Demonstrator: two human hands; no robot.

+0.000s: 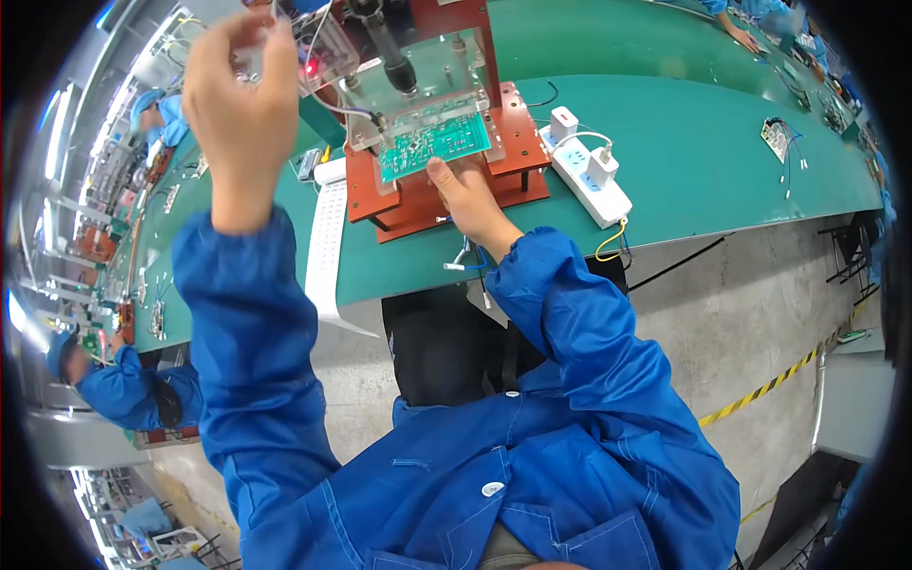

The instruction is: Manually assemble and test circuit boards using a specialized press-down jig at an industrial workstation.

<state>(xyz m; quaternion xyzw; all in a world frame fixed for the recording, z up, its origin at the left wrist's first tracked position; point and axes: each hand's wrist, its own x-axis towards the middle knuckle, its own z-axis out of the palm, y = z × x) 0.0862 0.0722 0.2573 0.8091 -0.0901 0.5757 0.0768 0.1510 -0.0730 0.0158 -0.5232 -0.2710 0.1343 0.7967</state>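
Green board [442,147] lies in red jig [528,147], just ahead of right hand [467,197]. Right thumb at board's near edge; other fingers hidden, so cannot tell if gripping. Left hand [242,95] raised beyond, fingers curled, blurred; hold unclear. Board likely light, stiff, fragile: best taken by edges. White power strip [608,202] right of both hands.
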